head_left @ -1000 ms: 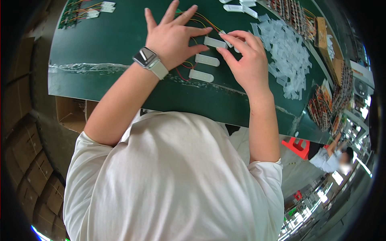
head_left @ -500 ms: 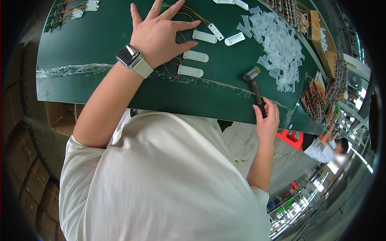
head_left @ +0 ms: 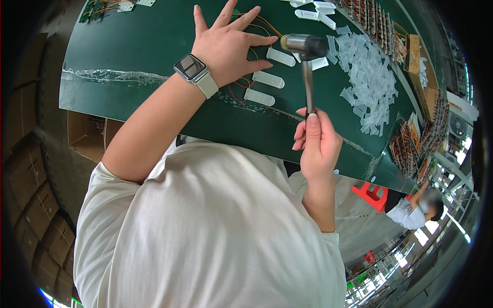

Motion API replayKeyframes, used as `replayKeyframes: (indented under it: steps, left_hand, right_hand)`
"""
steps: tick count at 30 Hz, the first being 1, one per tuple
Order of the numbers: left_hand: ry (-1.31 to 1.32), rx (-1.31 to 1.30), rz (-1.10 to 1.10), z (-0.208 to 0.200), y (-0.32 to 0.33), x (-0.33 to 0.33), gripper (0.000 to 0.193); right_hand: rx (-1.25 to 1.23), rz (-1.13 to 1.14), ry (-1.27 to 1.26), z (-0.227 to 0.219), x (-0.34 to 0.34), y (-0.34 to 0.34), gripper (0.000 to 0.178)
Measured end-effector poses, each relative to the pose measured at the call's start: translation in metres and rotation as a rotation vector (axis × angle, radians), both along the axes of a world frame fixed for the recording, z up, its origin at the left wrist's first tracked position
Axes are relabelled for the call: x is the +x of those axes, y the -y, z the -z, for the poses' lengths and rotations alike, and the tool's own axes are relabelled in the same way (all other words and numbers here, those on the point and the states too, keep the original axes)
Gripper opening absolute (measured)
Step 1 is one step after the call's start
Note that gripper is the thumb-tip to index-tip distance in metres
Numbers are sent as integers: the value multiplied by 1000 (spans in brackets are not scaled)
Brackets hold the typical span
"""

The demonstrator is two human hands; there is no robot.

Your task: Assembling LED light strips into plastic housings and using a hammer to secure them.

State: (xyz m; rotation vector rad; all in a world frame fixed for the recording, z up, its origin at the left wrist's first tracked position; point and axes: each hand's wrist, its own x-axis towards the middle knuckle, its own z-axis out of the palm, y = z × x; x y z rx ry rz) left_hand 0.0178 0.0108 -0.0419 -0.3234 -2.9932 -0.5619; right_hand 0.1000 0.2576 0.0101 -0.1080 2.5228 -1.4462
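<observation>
My left hand (head_left: pixel 223 54), with a watch (head_left: pixel 191 69) on its wrist, lies over the green table with fingers spread. Red and yellow wires (head_left: pixel 241 84) and a bit of green circuit board (head_left: pixel 235 15) show around it. Beside its fingertips and thumb lie three white rounded plastic strips (head_left: pixel 268 79) with wires running to them. My right hand (head_left: pixel 319 146) is closed round the handle of a mallet (head_left: pixel 308 77). The mallet is raised, its head (head_left: pixel 303 45) partly covering white pieces behind it.
A heap of clear plastic pieces (head_left: pixel 367 82) lies to the right, with white plastic parts (head_left: pixel 316 16) behind. Wired boards (head_left: pixel 405 146) and a cardboard box (head_left: pixel 423 77) line the right side. Circuit boards (head_left: pixel 95 10) sit far left. A co-worker (head_left: pixel 411 213) is beyond, near a red stool (head_left: pixel 371 196).
My right hand has lifted the mallet off the table and brought it left, toward the white strips. My left hand stays spread; the whole view has shifted slightly.
</observation>
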Motion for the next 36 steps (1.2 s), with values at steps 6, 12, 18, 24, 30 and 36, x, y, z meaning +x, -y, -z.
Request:
replayKeyframes:
  steps: [6, 12, 18, 24, 30, 36]
  left_hand:
    - [-17, -111, -44, 2, -1, 3, 52]
    - [124, 7, 0, -25, -2, 3, 53]
    - [-58, -161, -59, 10, -1, 1, 53]
    - [58, -53, -29, -13, -3, 2, 54]
    - [-15, -88, -41, -2, -2, 1, 53]
    - [84, -58, -34, -23, -4, 5, 52]
  right_hand:
    - [126, -44, -221, 15, -2, -1, 28]
    - [286, -49, -89, 20, 0, -7, 25]
    - [373, -51, -48, 23, -15, -1, 23]
    - [244, -32, -194, 11, -7, -4, 25]
    - [480, -50, -41, 25, -7, -1, 26]
    - [190, 114, -309, 25, 0, -17, 26]
